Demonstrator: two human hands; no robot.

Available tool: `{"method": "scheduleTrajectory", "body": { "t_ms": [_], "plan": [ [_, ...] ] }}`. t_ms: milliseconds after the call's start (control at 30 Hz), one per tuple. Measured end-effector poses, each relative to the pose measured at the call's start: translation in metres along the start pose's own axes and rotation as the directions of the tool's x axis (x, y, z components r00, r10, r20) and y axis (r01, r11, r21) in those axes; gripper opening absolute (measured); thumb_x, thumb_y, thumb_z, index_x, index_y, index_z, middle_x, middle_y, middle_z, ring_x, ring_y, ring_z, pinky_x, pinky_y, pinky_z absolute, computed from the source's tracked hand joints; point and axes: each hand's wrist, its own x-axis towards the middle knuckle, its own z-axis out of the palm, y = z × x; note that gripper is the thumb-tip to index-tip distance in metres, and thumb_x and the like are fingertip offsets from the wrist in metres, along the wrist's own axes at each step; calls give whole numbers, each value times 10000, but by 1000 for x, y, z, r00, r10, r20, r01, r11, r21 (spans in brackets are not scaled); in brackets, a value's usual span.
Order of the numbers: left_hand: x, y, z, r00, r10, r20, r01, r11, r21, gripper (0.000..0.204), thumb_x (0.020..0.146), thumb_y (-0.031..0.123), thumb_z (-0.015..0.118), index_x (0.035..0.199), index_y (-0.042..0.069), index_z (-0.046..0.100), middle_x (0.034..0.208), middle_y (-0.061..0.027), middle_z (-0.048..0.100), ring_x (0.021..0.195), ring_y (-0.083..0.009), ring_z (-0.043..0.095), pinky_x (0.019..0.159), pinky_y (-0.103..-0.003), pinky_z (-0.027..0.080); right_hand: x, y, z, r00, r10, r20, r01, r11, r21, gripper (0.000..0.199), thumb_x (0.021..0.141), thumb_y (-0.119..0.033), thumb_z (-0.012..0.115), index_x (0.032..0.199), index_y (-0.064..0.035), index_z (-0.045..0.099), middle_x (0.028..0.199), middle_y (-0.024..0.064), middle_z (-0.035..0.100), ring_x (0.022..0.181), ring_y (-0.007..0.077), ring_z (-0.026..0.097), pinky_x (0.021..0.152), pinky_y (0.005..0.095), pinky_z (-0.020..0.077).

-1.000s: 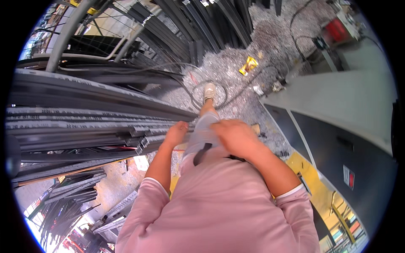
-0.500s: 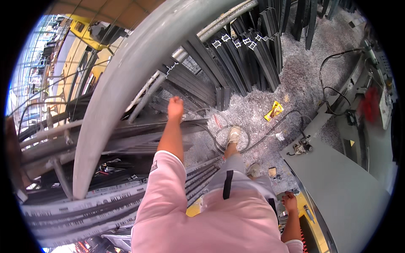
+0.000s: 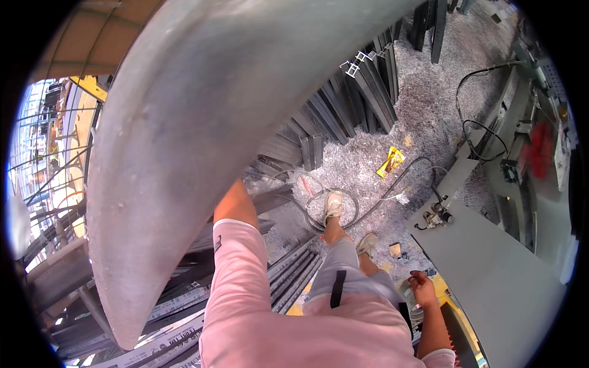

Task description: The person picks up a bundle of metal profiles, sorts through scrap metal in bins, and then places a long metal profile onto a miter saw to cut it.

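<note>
A broad grey curved tube [image 3: 184, 129], very close to the view, covers much of the upper left. My left forearm [image 3: 238, 207] reaches forward and passes behind it, so my left hand is hidden. Low on the right, my right hand [image 3: 422, 290] hangs at my side beside the grey tabletop [image 3: 491, 270]. Its fingers are curled in, and whatever they may hold cannot be made out. Beyond the tube, dark metal profiles [image 3: 373, 86] lean upright in a group, some with pale cut ends.
Metal shavings [image 3: 423, 116] cover the floor, with a yellow wrapper [image 3: 391, 162] on them. A black hose [image 3: 356, 211] loops round my front shoe [image 3: 333, 203]. Long profiles [image 3: 297, 276] lie on the left. A metal fitting [image 3: 437, 216] sits on the tabletop's corner.
The grey tube now looks larger and closer, and hides my left hand, which showed before. The leaning profiles are more covered by it. My right hand stays low at my side.
</note>
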Motion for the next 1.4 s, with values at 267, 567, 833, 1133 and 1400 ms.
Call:
{"method": "scheduleTrajectory", "body": {
  "t_ms": [267,567,833,1133,1400],
  "plan": [
    [-6,-74,-1,999,-29,31,36,961,-273,313,873,93,637,1167,31,548,988,-80,590,879,-177,577,709,-315,507,-1,8,-15,999,27,27,-25,998,-64,301,882,-119,532,1144,23,576,912,137,672,785,195,641,729,305,502],
    [-113,3,-71,994,100,53,-71,914,-399,199,935,154,612,1009,-27,575,798,-26,574,691,-92,507,617,-267,438,5,8,13,1000,-9,28,8,999,35,324,892,-132,535,1186,-1,576,950,114,675,796,178,634,717,297,489],
    [-161,43,-213,989,-1,-151,-137,416,-899,187,982,260,517,1013,83,570,910,-13,566,798,-136,532,759,-314,471,27,-10,15,991,-107,82,107,994,12,338,886,-174,524,1175,-11,588,899,111,680,752,185,649,661,310,490],
    [-205,80,-204,757,622,199,406,-209,-890,191,932,197,443,918,105,610,750,-15,510,750,-181,490,857,-394,398,26,-65,0,947,-306,96,321,916,-239,347,880,-240,532,1180,-82,604,1068,200,661,995,355,632,870,411,486],
    [-297,152,-162,627,712,316,633,-229,-739,170,924,194,436,847,137,576,704,7,471,720,-153,453,855,-375,372,-7,-127,-16,860,-511,12,495,827,-267,528,834,-167,632,1328,-61,479,1223,210,581,1117,350,574,946,402,458]
  ]
}}
